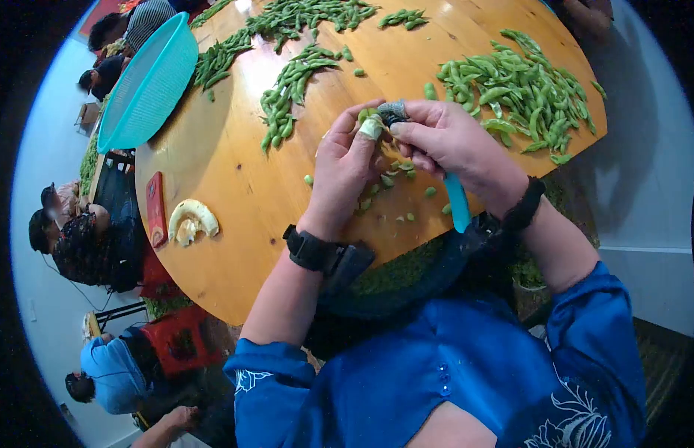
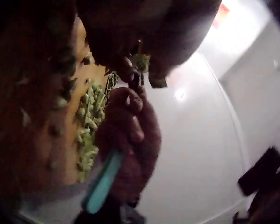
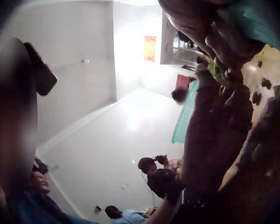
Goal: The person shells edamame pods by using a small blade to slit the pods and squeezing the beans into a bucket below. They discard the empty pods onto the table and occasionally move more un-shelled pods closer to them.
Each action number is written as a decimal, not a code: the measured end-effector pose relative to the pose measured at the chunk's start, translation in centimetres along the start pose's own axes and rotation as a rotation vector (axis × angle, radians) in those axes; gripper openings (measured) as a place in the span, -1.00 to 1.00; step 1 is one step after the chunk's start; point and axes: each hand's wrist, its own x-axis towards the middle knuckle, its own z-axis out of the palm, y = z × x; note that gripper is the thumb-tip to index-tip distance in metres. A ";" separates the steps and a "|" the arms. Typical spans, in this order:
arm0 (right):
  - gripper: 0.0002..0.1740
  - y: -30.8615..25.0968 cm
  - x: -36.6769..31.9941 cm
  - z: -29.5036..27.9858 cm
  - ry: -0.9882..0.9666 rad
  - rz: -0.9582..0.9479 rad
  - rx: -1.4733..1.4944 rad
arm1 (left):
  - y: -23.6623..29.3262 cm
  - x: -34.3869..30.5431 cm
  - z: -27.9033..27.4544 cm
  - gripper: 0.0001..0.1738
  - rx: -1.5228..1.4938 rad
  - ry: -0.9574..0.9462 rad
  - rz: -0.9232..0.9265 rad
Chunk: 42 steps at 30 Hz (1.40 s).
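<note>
Both hands meet over the near part of a round wooden table [image 1: 235,149]. My left hand [image 1: 347,160] pinches a green soybean pod [image 1: 366,116] between thumb and fingers; a pale wrap covers the thumb tip. Close against it, my right hand [image 1: 455,138] has its fingers curled round a tool with a turquoise handle [image 1: 458,203], which sticks out below the palm. The tool's working end is hidden by the fingers. A grey cover wraps a right fingertip. In the left wrist view the turquoise handle [image 2: 102,182] points down from the right hand. Loose shelled beans [image 1: 388,181] lie beneath the hands.
A big heap of pods [image 1: 522,93] lies to the right, with more pods [image 1: 287,93] at the centre and far side. A turquoise basket [image 1: 149,86] leans at the far left edge. A red phone-like object [image 1: 156,209] and a pale curved piece [image 1: 194,221] lie left. Other people sit beyond.
</note>
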 end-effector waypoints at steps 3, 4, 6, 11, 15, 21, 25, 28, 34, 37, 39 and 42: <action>-0.75 0.0 -0.1 0.8 0.026 -0.048 -0.002 | -0.7 0.3 -1.7 -0.72 0.119 -0.044 0.028; -0.76 -0.1 -0.1 1.0 0.047 -0.076 -0.001 | -0.7 0.3 -2.0 -0.74 0.173 -0.050 0.006; -0.77 -0.5 -0.3 1.2 0.045 -0.070 0.003 | -0.9 0.2 -1.7 -0.75 0.086 -0.043 0.006; -0.80 -0.8 -0.7 1.1 0.004 -0.029 0.023 | -0.2 0.3 -2.0 -0.77 -0.043 -0.025 -0.056; -0.83 -1.3 -1.6 1.1 -0.008 -0.006 0.127 | -0.6 0.4 -2.2 -0.77 -0.106 -0.086 -0.111; -0.83 -1.3 -3.0 -5.7 0.295 -0.132 0.031 | 0.6 0.0 -1.8 -0.70 0.510 -0.030 0.119; -0.81 -0.5 -4.6 -11.5 0.562 -0.209 -0.632 | 0.7 -0.5 -2.0 -0.69 0.724 -0.033 0.156; -0.77 1.2 -5.2 -10.6 0.510 -0.542 -1.031 | 0.4 -1.0 -1.6 -0.72 0.806 -0.052 0.133; -0.85 2.8 -4.0 -8.0 0.162 -0.444 -1.253 | 1.6 -3.4 -0.7 -0.78 1.199 -0.103 0.165; -0.86 3.3 -3.0 -10.5 0.267 -0.452 -1.232 | 1.2 -3.4 0.0 -0.77 1.348 -0.087 0.569; -0.84 3.5 -3.1 -11.6 0.263 -0.464 -1.246 | 1.2 -3.3 2.4 -0.83 1.343 -0.008 0.382; -0.81 3.1 -2.9 -12.3 0.255 -0.451 -1.252 | 0.3 -1.1 5.1 -0.81 1.354 -0.033 0.437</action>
